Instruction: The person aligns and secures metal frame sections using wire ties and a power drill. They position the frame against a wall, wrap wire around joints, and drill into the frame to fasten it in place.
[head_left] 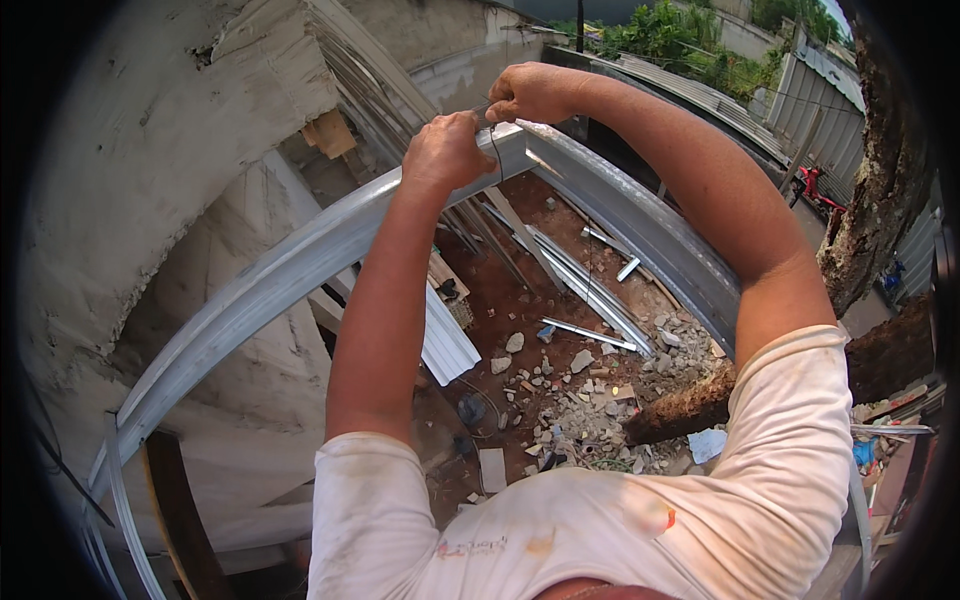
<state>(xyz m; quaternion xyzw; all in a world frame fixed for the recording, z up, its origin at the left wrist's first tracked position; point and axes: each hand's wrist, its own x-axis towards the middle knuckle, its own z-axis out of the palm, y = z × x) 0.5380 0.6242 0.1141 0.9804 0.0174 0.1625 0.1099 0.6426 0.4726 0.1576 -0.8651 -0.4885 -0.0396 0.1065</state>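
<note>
Both my arms are raised over a corner where two long galvanized metal channels meet. My left hand (446,153) is closed over the left channel (300,250) just short of the corner, its thumb on the near face. Beyond the corner, and slightly higher, my right hand (535,92) pinches a thin dark wire (495,145). That wire passes between the two hands and dangles in front of the joint. The right channel (640,215) runs from the corner back under my right arm. My fingers partly hide how the wire lies around the joint.
Rough plastered wall (180,150) rises at the left. Down on the ground lie metal strips (590,285), a corrugated sheet piece (447,340) and broken rubble (590,400). A tree trunk (880,170) stands at the right, with sheet-metal fencing (815,100) behind it.
</note>
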